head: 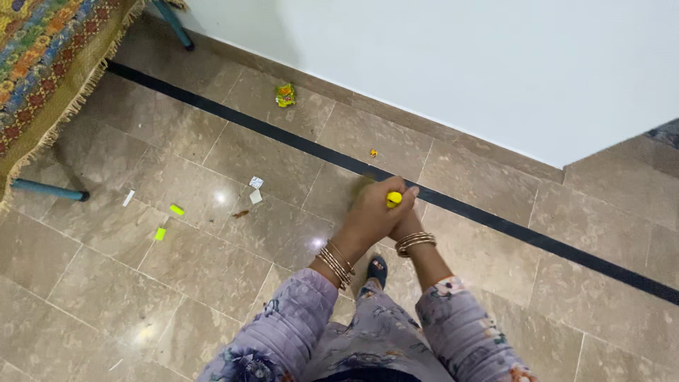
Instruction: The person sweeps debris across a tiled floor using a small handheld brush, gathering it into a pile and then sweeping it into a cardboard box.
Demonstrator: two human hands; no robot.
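Cloth: a patterned, fringed cloth [42, 64] is seen hanging at the upper left, over teal furniture legs [49, 189].
Floor: brown stone tiles [212, 283] are crossed by a dark inlaid stripe [495, 219] that runs parallel to the wall.
Litter, left: a white strip [128, 198] and two bright green scraps [176, 209] are scattered on the tiles near the lower teal leg.
Litter, middle: two white paper bits [255, 189] are lying close together, with a small brown crumb [241, 213] just beside them.
Wrapper: a crumpled yellow wrapper [285, 95] is found close to the skirting, and a tiny orange scrap [373, 153] lies farther right, just above the stripe.
Left hand: the left hand [371, 212] is closed firmly round a yellow-tipped handle [393, 199], with bangles worn at the wrist.
Handle: only its yellow end is shown, poking up between the two hands above the dark stripe; the rest is hidden.
Right hand: the right hand [407, 223] is tucked behind the left, pressed against it; it appears wrapped on the same handle, though its fingers are mostly covered.
Sleeves: floral lilac sleeves [297, 318] are seen at the bottom edge.
Wall: a plain pale wall [460, 64] is met at the upper right.
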